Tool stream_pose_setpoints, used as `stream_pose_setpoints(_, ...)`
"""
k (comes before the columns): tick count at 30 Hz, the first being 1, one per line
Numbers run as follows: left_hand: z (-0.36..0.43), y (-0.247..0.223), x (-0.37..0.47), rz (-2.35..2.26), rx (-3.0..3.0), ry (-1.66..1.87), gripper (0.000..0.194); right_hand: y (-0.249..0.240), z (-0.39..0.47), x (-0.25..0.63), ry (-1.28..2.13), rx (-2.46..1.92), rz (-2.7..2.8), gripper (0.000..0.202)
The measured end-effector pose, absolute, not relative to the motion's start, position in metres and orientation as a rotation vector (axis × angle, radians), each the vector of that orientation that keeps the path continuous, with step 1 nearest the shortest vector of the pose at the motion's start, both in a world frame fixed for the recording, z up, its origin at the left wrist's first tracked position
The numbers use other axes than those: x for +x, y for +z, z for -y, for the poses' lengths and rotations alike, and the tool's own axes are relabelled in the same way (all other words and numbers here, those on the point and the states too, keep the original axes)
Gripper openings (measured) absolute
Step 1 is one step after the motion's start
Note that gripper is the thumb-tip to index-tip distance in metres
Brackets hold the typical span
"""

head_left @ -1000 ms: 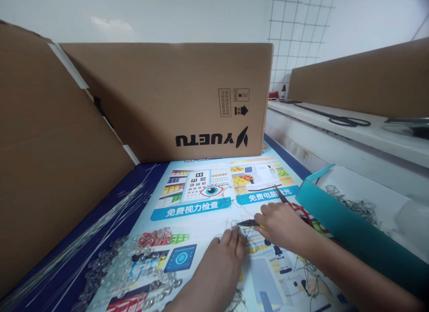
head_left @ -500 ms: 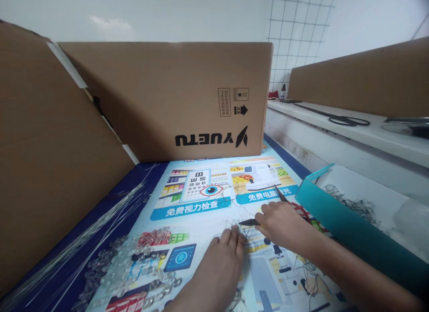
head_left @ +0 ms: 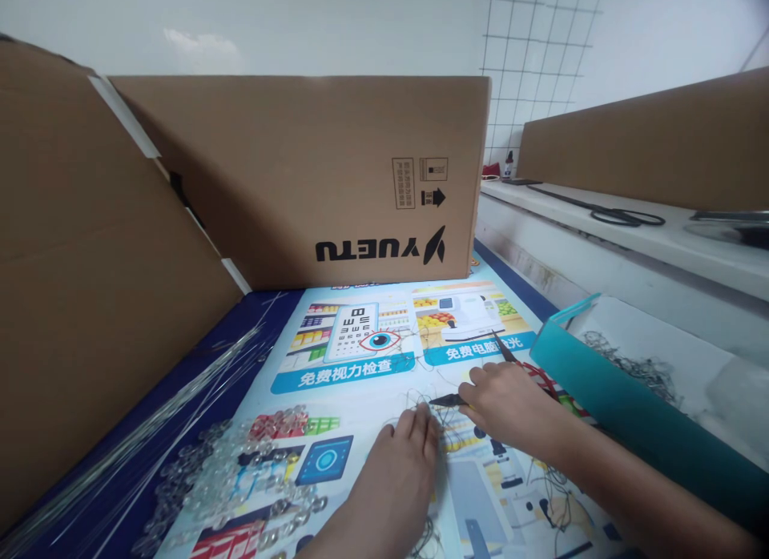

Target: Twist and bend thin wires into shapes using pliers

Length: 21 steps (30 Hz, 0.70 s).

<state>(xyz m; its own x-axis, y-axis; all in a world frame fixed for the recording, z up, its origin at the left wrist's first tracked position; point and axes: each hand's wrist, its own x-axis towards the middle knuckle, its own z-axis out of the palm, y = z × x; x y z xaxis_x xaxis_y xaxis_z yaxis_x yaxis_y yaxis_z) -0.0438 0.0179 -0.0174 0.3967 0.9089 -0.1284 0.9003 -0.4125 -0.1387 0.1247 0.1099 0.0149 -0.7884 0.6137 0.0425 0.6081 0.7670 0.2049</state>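
My left hand (head_left: 400,471) rests low on the printed sheet (head_left: 360,411), its fingers pressed together on a tangle of thin dark wire (head_left: 448,419). What those fingertips pinch is too small to name. To its upper right, my right hand (head_left: 501,395) is closed around dark-tipped pliers (head_left: 445,400), whose pointed jaws reach left to the wire beside my left fingertips. Beyond my right hand lies a second pointed tool with red handles (head_left: 537,376), its dark tip pointing up and left. More loose wire (head_left: 558,495) lies below my right forearm.
Clear beads (head_left: 240,463) are spread at the left, beside long thin wires (head_left: 156,423) on blue cloth. A teal box (head_left: 606,391) with dark wire pieces stands right. Large cardboard (head_left: 300,174) stands behind. Black scissors (head_left: 625,215) lie on the white ledge.
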Motion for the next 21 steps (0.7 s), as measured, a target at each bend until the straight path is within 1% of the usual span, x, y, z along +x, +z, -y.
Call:
stream_pose_setpoints(8,-0.025,-0.021,-0.048,1.71,-2.557,0.178,0.043,0.014,-0.11,0.126,0.309,1.026,-2.922,0.024)
stream_pose_setpoints(11,-0.029,-0.021,-0.052,1.721,-2.583,0.118,0.04,0.013,-0.111,0.126,0.31,1.03,-2.922,0.025)
stream_pose_setpoints(15,-0.031,-0.022,-0.059,1.757,-2.644,-0.065,0.04,0.013,-0.111,0.126,0.317,1.031,-2.925,0.023)
stream_pose_setpoints(21,-0.033,-0.006,-0.073,1.918,-2.673,-0.256,0.023,0.011,-0.113,0.127,0.311,1.026,-2.933,0.021)
